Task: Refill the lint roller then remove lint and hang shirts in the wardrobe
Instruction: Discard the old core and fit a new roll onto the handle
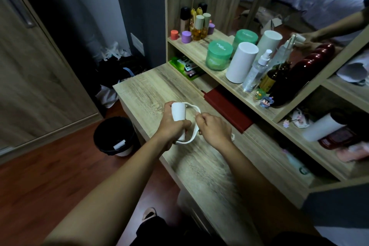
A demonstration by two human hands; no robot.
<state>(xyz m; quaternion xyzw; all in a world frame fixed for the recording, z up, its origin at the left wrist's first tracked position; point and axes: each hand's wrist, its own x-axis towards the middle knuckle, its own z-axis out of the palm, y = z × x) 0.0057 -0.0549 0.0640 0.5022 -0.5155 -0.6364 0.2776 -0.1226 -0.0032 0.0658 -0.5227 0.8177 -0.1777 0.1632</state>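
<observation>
both hands over the worktop (151, 90), left hand (171, 128) round the roll (178, 113), right hand (214, 130) just beside it on the lint roller frame (192, 138). bin (113, 136) on floor left of worktop. shelf (199, 50) behind w/ jars (219, 55) & bottles (197, 26); book (227, 109) under shelf edge, right of hands.

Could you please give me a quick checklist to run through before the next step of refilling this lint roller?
1. White paper roll held firmly in the left hand: ok.
2. White plastic roller frame gripped by the right hand: ok.
3. Roll fully seated on the frame: cannot tell, the hands hide the joint.
4. Bare space on the light wooden desk top to set things down: ok.
5. Black waste bin near the desk for scraps: ok.
</observation>
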